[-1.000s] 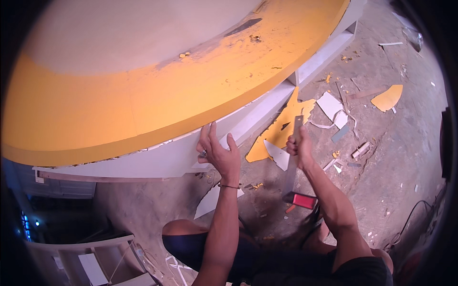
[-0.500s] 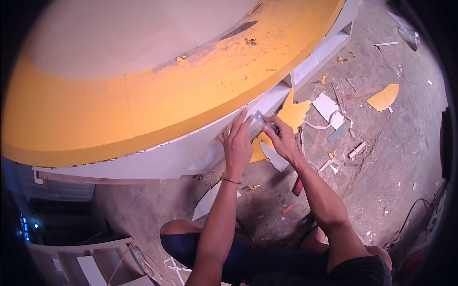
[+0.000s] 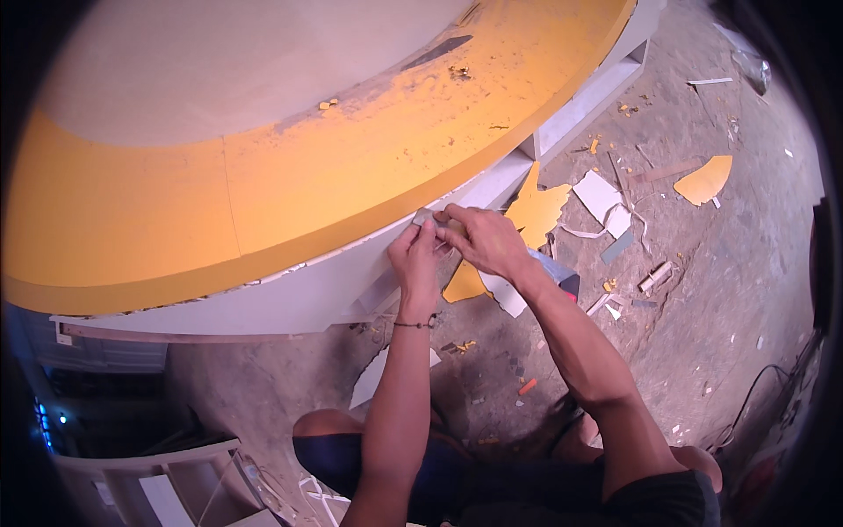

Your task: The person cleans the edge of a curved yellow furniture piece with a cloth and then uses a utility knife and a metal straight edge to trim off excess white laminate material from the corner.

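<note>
My left hand (image 3: 414,263) and right hand (image 3: 481,239) meet at the white edge band (image 3: 351,281) that runs under the orange top (image 3: 263,193) of the curved bench. Between the fingertips sits a small grey piece (image 3: 428,217), pressed against the upper line of the band, right where orange meets white. Both grips are closed together on that piece; which hand carries most of the load I cannot tell, as the fingers overlap. What the piece is I cannot make out.

Risks noted:

- The hold is a fingertip pinch on a small thing. A sideways push along the curve could roll it out of the pinch, and it would drop to the floor (image 3: 702,290) among the scraps (image 3: 606,198), where it would be hard to find.
- The band bends away from me. If I press flat rather than following the curve, the piece may skid off the edge and score the orange face.
- My fingertips lie right on the seam. A slip would drag them over the laminate edge, which I judge sharp.
- I am crouched low with both arms extended. Leaning harder shifts my weight onto the band, which may flex or lift from its backing.
- Orange offcuts (image 3: 537,211) lie just beside my knees; shifting my footing on them could jolt both hands.
</note>
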The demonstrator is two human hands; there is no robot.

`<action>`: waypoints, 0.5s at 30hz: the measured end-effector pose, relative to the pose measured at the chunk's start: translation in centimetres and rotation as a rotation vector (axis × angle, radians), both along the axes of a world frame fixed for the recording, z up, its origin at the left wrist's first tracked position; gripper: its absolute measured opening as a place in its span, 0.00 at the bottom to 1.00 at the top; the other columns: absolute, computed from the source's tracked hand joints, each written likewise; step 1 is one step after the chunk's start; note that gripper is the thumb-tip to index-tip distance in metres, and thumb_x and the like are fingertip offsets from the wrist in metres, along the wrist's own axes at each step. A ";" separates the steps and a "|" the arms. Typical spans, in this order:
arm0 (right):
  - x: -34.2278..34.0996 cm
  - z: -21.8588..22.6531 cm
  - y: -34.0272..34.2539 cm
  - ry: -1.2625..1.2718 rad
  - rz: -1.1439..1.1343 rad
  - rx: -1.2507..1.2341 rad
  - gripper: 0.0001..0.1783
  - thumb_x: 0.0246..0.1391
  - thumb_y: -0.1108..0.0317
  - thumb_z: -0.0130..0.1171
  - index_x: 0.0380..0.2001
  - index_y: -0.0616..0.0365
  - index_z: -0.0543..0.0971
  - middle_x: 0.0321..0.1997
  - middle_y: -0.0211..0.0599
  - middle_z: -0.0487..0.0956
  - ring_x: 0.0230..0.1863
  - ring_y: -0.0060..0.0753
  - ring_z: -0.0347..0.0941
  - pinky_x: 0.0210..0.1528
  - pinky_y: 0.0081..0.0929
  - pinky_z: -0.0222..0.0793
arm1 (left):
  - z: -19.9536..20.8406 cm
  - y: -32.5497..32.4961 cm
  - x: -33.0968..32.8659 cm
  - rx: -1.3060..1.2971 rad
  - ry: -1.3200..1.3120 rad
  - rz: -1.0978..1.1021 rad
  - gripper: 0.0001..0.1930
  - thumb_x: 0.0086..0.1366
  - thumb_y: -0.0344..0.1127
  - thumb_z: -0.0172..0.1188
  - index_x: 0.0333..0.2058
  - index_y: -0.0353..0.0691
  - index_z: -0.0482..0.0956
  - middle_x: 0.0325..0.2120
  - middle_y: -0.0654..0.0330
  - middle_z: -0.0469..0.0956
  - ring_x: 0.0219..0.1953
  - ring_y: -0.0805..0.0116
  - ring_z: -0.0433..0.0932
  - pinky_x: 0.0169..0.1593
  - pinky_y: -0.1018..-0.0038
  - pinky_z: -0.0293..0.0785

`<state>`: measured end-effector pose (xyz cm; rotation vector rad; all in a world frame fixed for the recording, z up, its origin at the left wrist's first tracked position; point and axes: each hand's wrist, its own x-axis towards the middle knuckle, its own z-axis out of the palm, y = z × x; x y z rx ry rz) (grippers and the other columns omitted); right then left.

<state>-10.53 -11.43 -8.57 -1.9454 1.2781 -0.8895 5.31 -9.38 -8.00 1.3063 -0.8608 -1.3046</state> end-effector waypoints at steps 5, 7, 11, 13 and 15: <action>-1.6 0.3 -0.5 0.021 -0.009 0.036 0.21 0.67 0.50 0.57 0.53 0.53 0.81 0.41 0.51 0.86 0.47 0.59 0.81 0.48 0.52 0.75 | 0.1 -1.5 -1.1 0.007 0.051 -0.039 0.11 0.79 0.32 0.53 0.44 0.29 0.79 0.34 0.58 0.80 0.38 0.69 0.82 0.49 0.66 0.82; -2.3 0.1 -0.3 0.069 -0.009 0.074 0.20 0.67 0.51 0.56 0.52 0.53 0.82 0.43 0.50 0.86 0.49 0.58 0.81 0.50 0.52 0.76 | 0.0 -1.4 -1.9 0.062 0.041 -0.041 0.10 0.78 0.31 0.53 0.43 0.28 0.78 0.34 0.57 0.80 0.38 0.69 0.82 0.49 0.65 0.82; -3.0 0.6 -0.8 0.075 0.044 0.061 0.21 0.67 0.51 0.56 0.55 0.51 0.81 0.44 0.51 0.86 0.49 0.58 0.81 0.51 0.52 0.75 | -0.1 -1.5 -2.6 0.022 0.096 0.018 0.08 0.77 0.28 0.52 0.41 0.27 0.78 0.36 0.55 0.80 0.36 0.69 0.81 0.50 0.64 0.83; -3.3 0.7 -0.8 0.082 0.056 0.080 0.21 0.67 0.51 0.56 0.55 0.51 0.81 0.43 0.50 0.86 0.48 0.58 0.81 0.51 0.52 0.75 | 0.3 -1.7 -2.9 0.020 0.080 0.032 0.08 0.77 0.27 0.52 0.40 0.28 0.77 0.37 0.55 0.79 0.36 0.69 0.80 0.50 0.64 0.83; -3.5 0.6 -1.5 0.106 0.048 0.068 0.22 0.67 0.50 0.57 0.56 0.51 0.81 0.41 0.51 0.86 0.46 0.59 0.81 0.49 0.52 0.75 | 0.7 -2.0 -3.4 0.062 0.097 0.036 0.07 0.76 0.26 0.52 0.39 0.29 0.77 0.37 0.55 0.79 0.36 0.69 0.80 0.50 0.63 0.83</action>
